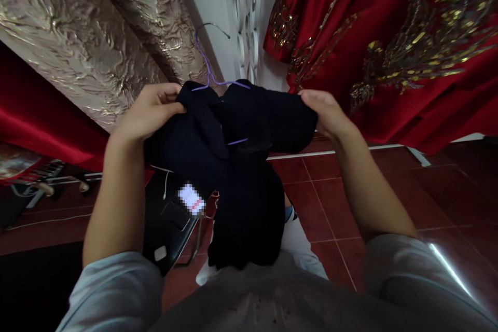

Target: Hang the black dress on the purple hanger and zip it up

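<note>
A dark garment (249,176) is held up in the air in front of the person, stretched between both hands. The left hand (152,113) pinches it between thumb and fingers at one upper corner; the right hand (326,113) grips the opposite end, some of its fingers hidden. A purple hanger (209,75) sits in the garment's neck opening, its hook sticking up free. The lower part of the garment drops over the person's white trousers (298,249), beside the right edge of a black desk (171,238). On that desk a lit phone (191,199), its screen blurred, lies near the far right corner, with a white cable (166,185) just beside it. A small white box (160,253) rests closer to the near end, by the right edge. Beyond hang beige cloth (78,36) and red dresses (408,83) with gold sequins.
</note>
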